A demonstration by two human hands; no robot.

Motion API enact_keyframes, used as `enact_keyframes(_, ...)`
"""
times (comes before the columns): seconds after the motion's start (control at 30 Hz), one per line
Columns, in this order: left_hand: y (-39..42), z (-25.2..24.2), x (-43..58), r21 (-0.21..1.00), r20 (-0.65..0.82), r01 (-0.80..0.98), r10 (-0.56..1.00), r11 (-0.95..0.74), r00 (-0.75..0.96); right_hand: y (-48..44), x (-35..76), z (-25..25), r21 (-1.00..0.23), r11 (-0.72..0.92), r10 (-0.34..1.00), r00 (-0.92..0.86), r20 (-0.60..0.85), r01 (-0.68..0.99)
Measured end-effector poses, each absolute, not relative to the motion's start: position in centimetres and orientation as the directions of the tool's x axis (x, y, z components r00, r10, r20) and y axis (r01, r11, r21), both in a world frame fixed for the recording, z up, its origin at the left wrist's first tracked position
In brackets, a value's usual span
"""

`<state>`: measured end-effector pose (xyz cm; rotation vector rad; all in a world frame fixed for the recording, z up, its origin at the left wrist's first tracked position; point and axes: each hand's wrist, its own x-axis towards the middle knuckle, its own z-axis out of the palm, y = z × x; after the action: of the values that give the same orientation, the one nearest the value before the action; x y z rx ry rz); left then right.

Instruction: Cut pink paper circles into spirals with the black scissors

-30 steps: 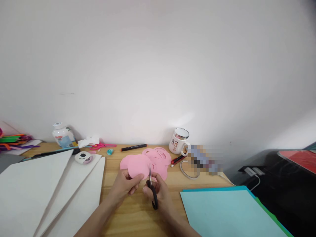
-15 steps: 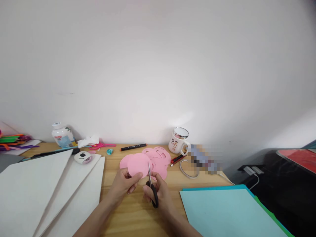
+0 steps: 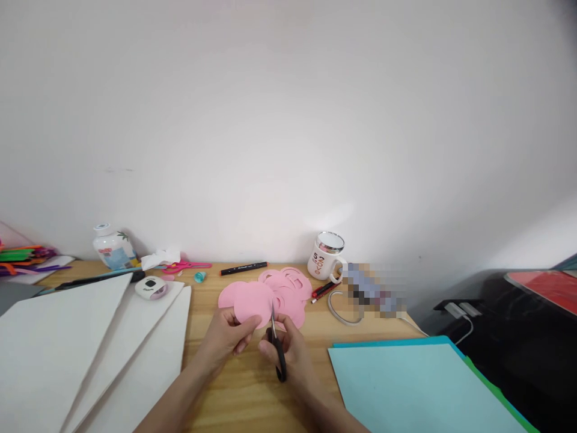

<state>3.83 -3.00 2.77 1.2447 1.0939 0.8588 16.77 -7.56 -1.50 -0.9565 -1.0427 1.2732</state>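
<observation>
My left hand (image 3: 223,338) pinches the lower edge of a pink paper circle (image 3: 252,302) and holds it up over the wooden desk (image 3: 243,391). My right hand (image 3: 292,353) is closed round the black handles of a pair of scissors (image 3: 276,344), whose blades point up into the circle's right edge. Behind my hands several more pink paper cut-outs (image 3: 288,288) lie in a heap on the desk.
White sheets (image 3: 67,343) fan out at the left, teal paper (image 3: 415,391) lies at the right. Along the wall stand a white bottle (image 3: 111,247), a small white device (image 3: 152,287), pink scissors (image 3: 184,265), a black marker (image 3: 244,269), a mug (image 3: 325,258), red pens (image 3: 324,291) and a cable (image 3: 342,313).
The hands, the pink circle and the scissors have hardly shifted; the scissors' blades have moved a little against the circle's edge.
</observation>
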Motion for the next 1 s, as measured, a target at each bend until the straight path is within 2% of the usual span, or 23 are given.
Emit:
enact_keyframes(0.13, -3.00, 2.70, 3.80, 0.987, -0.156, 0.077, 0.937, 0.138, 0.312, -7.39, 16.89, -1.08, -0.951, 0.097, 0.995, 0.004, 0.101, -0.292)
enact_keyframes(0.73, -2.81, 2.51, 3.74, 0.989, -0.138, 0.088, 0.941, 0.116, 0.309, -7.29, 16.89, -1.90, -0.962, 0.047, 0.999, 0.008, 0.047, -0.267)
enact_keyframes(1.0, -2.85, 2.52, 3.66, 0.990, -0.116, 0.119, 0.936, 0.081, 0.332, -7.25, 17.00, -1.03, -0.950, 0.104, 0.994, 0.009, 0.106, -0.295)
